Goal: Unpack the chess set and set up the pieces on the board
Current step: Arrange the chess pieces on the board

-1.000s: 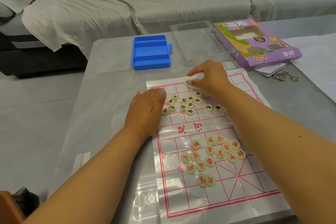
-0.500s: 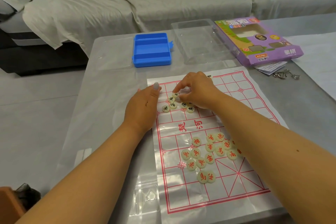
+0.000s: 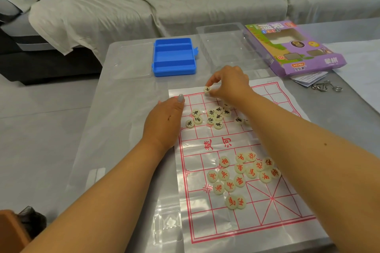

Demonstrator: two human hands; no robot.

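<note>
Cream black-marked piece (image 3: 207,89) pinched by right hand (image 3: 230,84), left hand (image 3: 164,121) flat on board (image 3: 287,222)

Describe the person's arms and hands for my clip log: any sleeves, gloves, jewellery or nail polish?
Both forearms are bare, with no sleeves in view. The left hand and right hand wear no gloves, and no rings, watch or bracelets show. The left thumbnail carries a pale greyish polish. The right forearm has one small dark spot. The right hand's nails are too hidden to judge.

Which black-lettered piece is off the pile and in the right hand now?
The black-lettered piece at the board's far edge, pinched by the right hand. The other black-lettered pieces lie loose below it.
</note>
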